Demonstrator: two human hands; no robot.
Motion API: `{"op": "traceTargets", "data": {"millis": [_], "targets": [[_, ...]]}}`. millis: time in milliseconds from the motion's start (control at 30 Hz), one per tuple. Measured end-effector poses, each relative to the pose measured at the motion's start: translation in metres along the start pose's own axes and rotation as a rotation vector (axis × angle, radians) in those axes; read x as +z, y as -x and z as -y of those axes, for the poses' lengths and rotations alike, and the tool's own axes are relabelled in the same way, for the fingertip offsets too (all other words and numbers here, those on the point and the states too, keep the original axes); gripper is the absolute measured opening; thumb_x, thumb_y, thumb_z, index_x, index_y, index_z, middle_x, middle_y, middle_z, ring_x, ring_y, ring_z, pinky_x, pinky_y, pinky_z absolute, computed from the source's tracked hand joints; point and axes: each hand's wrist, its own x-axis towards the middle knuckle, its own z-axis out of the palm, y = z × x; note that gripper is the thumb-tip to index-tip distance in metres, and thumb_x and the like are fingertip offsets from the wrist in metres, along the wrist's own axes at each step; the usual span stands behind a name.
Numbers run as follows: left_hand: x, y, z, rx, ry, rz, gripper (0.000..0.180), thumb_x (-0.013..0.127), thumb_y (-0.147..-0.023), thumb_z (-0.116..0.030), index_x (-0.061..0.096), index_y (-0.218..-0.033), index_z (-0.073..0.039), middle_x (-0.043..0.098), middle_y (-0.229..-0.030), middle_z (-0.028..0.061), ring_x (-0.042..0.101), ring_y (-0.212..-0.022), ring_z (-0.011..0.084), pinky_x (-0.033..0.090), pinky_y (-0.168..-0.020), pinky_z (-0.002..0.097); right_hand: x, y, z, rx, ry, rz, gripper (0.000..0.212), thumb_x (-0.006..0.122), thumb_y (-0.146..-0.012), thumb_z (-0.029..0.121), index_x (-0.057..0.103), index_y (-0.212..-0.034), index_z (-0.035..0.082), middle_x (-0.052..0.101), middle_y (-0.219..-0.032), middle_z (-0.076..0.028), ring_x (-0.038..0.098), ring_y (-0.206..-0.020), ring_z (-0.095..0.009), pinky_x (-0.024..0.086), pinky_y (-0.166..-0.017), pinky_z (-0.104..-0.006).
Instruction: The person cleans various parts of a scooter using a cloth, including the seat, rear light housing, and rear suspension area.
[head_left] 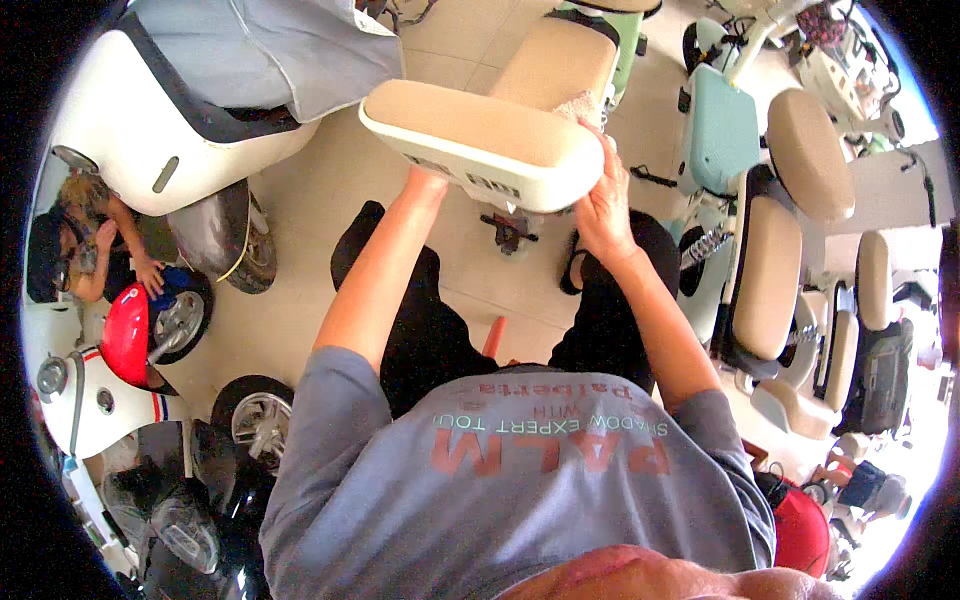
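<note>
In front of me is a padded scooter backrest (480, 125) with a beige top and a cream shell. A beige scooter seat (560, 65) lies just beyond it. My right hand (605, 205) is at the backrest's right end, its fingers closed on a crumpled pale cloth (577, 104) pressed against the edge. My left hand (428, 184) reaches up to the backrest's underside left of the middle. Only its wrist end shows; the fingers are hidden by the shell.
A white scooter (120, 120) with a grey cover (270, 50) stands at left. Below it, another person's hand (150, 275) rests near a red fender (126, 330). Scooters with beige seats (768, 280) line the right, beside a teal box (722, 130).
</note>
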Motion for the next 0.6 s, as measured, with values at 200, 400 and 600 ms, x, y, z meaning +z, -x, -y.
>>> {"op": "traceTargets", "data": {"millis": [200, 400, 600], "targets": [[-0.002, -0.050, 0.020, 0.321, -0.738, 0.192, 0.035, 0.051, -0.096, -0.031, 0.059, -0.118, -0.004, 0.062, -0.107, 0.0070, 0.058, -0.100, 0.0158, 0.047, -0.086, 0.0305, -0.014, -0.075, 0.001, -0.140, 0.351, 0.240, 0.034, 0.051, -0.093, 0.024, 0.057, -0.127, 0.019, 0.054, -0.132, -0.005, 0.044, -0.129, -0.026, 0.030, -0.104, -0.0451], [0.018, -0.030, 0.008, 0.198, -0.146, 0.292, 0.040, 0.053, -0.095, -0.033, 0.057, -0.122, -0.004, 0.063, -0.108, 0.0077, 0.058, -0.097, 0.0156, 0.048, -0.085, 0.0310, 0.018, -0.167, -0.072, -0.102, 0.501, 0.301, 0.039, 0.045, -0.094, 0.038, 0.056, -0.128, 0.024, 0.055, -0.132, -0.003, 0.048, -0.125, -0.026, 0.032, -0.103, -0.0527], [0.005, -0.023, -0.001, 0.027, -0.207, 0.159, 0.046, 0.052, -0.096, -0.038, 0.053, -0.127, -0.003, 0.060, -0.115, 0.0068, 0.055, -0.106, 0.0163, 0.045, -0.090, 0.0318, 0.066, -0.249, -0.096, 0.063, 0.694, 0.372, 0.045, 0.042, -0.090, 0.041, 0.059, -0.123, 0.018, 0.058, -0.128, -0.008, 0.054, -0.116, -0.030, 0.036, -0.098, -0.0554]]}}
